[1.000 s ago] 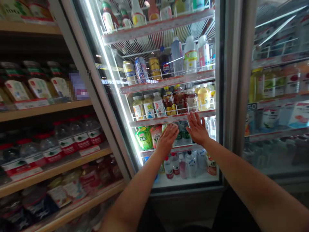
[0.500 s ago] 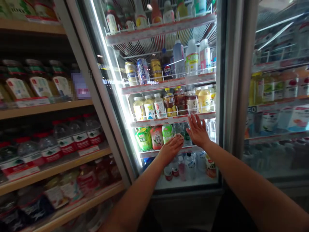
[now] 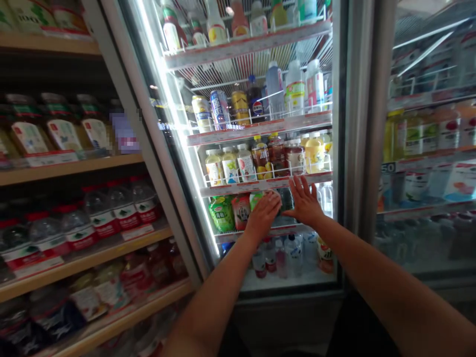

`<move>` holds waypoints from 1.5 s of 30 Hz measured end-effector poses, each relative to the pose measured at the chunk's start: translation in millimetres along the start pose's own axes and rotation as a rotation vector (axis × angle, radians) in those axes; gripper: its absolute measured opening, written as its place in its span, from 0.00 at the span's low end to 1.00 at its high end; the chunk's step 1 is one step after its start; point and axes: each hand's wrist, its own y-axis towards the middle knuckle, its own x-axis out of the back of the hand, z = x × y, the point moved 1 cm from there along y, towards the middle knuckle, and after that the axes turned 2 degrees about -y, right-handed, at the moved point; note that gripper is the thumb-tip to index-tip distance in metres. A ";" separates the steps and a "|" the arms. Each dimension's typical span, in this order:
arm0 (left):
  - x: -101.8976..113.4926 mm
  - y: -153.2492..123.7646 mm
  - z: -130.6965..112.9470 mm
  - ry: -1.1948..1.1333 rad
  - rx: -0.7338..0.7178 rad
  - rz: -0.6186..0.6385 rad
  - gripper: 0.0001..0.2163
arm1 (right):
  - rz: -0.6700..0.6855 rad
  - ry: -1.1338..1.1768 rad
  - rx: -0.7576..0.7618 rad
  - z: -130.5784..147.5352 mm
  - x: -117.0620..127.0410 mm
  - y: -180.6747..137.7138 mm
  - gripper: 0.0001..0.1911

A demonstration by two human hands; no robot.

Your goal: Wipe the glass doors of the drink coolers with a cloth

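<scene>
My left hand (image 3: 263, 214) lies against the glass door (image 3: 238, 270) of a lit drinks fridge, its fingers close together. Under the fingertips it presses a small pale cloth (image 3: 275, 195) to the pane; most of the cloth is hidden by the hand. To its right, my right hand (image 3: 307, 204) rests open on the same glass, fingers spread and holding nothing. Behind the pane, near the left hand, stand a green bottle (image 3: 222, 213) and a red bottle (image 3: 241, 210). Small bottles (image 3: 261, 154) line the shelf above the hands.
On the left, an open wooden shelf (image 3: 89, 255) carries several rows of bottled drinks. A thick metal door frame (image 3: 366, 124) runs down the right of the glass. Beyond it another fridge (image 3: 427, 213) holds more bottles.
My left hand has slid a little upward on the glass with the cloth, its fingers now pointing more steeply up. My right hand stays nearly in place, its thumb lower.
</scene>
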 end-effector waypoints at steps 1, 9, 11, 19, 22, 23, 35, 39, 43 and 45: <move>-3.6 -0.3 -4.8 -0.001 -0.032 0.014 0.24 | -0.002 -0.004 0.003 -0.3 -1.1 0.2 0.62; 15.6 9.9 16.8 0.041 0.116 -0.145 0.29 | -0.021 0.010 0.038 -1.1 2.6 -0.9 0.60; 25.3 11.1 30.2 0.049 0.211 -0.231 0.29 | -0.031 0.027 0.056 -0.6 4.7 -1.3 0.56; 25.9 41.3 38.6 0.022 0.317 -0.373 0.30 | -0.064 0.041 0.116 -2.5 3.6 -2.2 0.46; 13.5 57.8 22.7 -0.050 0.172 -0.234 0.28 | -0.073 0.039 0.118 -2.9 2.2 -2.8 0.45; 10.9 61.0 18.2 -0.075 0.104 -0.184 0.27 | -0.075 0.042 0.115 -2.7 2.1 -2.8 0.45; 45.0 53.6 49.7 -0.027 0.232 -0.352 0.27 | -0.151 0.010 0.231 -4.9 -0.4 -6.0 0.39; 39.1 53.5 47.5 -0.040 0.265 -0.375 0.29 | -0.177 -0.006 0.298 -6.7 -3.5 -8.6 0.36; 31.4 58.3 39.0 -0.077 0.241 -0.343 0.29 | -0.187 0.015 0.302 -6.3 -5.4 -10.8 0.33; 26.8 62.5 32.2 -0.104 0.210 -0.301 0.27 | -0.193 0.020 0.307 -6.3 -7.4 -11.9 0.32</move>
